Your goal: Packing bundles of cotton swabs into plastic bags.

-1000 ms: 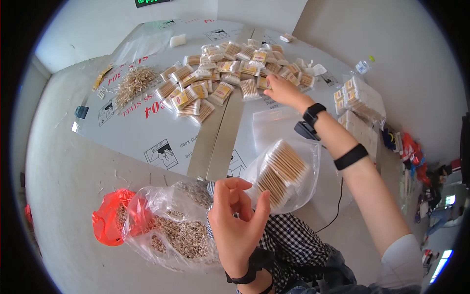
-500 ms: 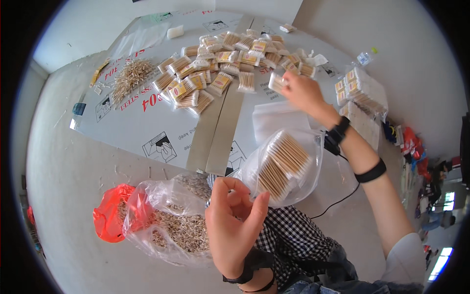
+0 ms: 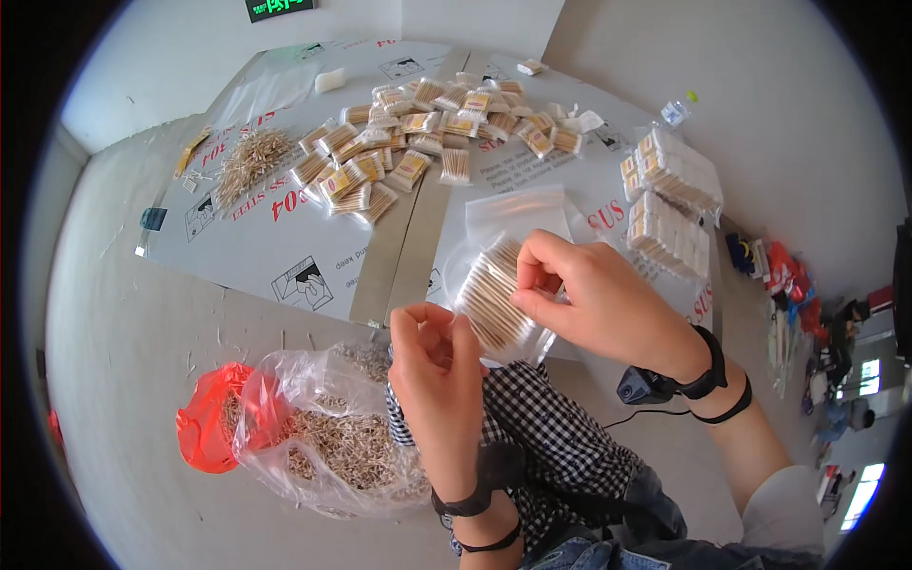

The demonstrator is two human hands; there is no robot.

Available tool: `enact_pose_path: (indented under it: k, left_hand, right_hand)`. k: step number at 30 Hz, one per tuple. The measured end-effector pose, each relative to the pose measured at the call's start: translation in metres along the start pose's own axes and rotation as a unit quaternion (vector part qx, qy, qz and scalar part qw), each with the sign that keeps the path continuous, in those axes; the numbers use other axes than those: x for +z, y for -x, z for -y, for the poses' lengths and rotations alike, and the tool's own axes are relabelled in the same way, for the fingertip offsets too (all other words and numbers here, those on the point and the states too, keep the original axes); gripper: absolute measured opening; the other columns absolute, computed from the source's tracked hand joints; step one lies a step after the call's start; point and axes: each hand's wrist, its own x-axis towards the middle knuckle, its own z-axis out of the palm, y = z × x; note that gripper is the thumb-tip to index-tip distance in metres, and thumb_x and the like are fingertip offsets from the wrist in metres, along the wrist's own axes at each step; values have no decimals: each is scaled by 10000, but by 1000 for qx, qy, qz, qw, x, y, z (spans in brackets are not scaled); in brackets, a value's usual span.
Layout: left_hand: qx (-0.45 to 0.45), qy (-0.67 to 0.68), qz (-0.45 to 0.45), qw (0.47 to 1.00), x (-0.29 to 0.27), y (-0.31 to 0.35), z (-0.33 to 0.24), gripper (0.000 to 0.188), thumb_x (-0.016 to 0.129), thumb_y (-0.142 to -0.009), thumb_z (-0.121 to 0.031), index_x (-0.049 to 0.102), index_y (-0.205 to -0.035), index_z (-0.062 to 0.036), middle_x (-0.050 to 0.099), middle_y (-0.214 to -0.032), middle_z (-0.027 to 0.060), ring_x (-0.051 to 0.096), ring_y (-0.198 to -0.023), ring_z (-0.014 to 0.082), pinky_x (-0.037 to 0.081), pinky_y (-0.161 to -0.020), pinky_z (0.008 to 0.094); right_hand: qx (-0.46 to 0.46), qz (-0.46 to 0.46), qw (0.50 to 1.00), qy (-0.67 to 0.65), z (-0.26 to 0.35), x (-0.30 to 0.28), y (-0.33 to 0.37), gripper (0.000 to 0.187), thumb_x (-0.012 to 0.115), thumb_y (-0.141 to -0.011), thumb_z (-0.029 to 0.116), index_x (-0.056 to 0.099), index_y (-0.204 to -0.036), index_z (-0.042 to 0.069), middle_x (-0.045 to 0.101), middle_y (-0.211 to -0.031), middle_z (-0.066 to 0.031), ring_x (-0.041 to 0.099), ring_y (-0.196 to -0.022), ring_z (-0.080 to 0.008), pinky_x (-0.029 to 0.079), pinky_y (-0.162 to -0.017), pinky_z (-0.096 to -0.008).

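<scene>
In front of me lie cotton swabs [image 3: 494, 296] with wooden sticks, in clear plastic; I cannot tell whether it is a bag or a tub. My right hand [image 3: 603, 299] reaches over from the right, thumb and fingers pinched on the swab pack's right side. My left hand [image 3: 435, 389] is beside the near left edge of the swabs, its fingers curled toward the thumb; what they hold, if anything, is hidden. Behind the swabs lies a flat clear plastic bag [image 3: 518, 211]. Farther off, many small swab packs [image 3: 408, 171] are heaped on the table.
The metal-sheet table [image 3: 256, 242] also bears a loose pile of swabs [image 3: 255, 161] at left and stacked packs [image 3: 670, 237] at right. A bottle [image 3: 676, 112] stands beyond these. Below left are a clear bag of short sticks [image 3: 351, 446] and a red bag [image 3: 211, 423].
My right hand has come from the far side of the table, where it held a small swab pack, back toward me onto the swabs. My left hand has closed its fingers more.
</scene>
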Motion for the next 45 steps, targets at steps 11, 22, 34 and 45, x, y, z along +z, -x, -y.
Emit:
enact_pose_path:
  k: [11, 22, 34, 45]
  left_hand:
    - [-45, 59, 40, 996, 1, 5, -12, 115, 566, -954, -49, 459, -996, -41, 574, -584, 36, 489, -401, 85, 320, -387, 200]
    - [-25, 132, -39, 990, 5, 5, -7, 127, 533, -936, -59, 492, -1053, -34, 486, -513, 8, 373, -365, 62, 240, -364, 196]
    - [266, -265, -108, 921, -21, 2, -20, 233, 685, -796, 9, 609, -1015, 2, 601, -887, 50, 570, -801, 161, 467, -711, 316]
    - [325, -566, 280, 704, 25, -9, -11, 660, 706, -873, -259, 450, -1401, 42, 428, -1484, 206, 385, -1397, 358, 387, -1098, 442]
  right_hand:
    - [-37, -105, 992, 55, -7, 39, -7, 147, 673, -841, 98, 565, -882, 7, 602, -827, -126, 632, -741, -294, 506, -611, -407]
    - [-92, -25, 993, 69, -22, 34, 0, 147, 730, -744, 135, 605, -740, 59, 603, -809, -56, 618, -850, -249, 488, -712, -382]
    - [-161, -261, 950, -57, -53, 6, 14, 198, 627, -758, -12, 682, -927, 77, 651, -970, -61, 609, -962, -263, 459, -863, -379]
    - [-229, -238, 939, 95, -87, 17, 35, 191, 654, -775, 101, 725, -947, 56, 616, -1253, -38, 491, -1265, -269, 417, -1022, -416]
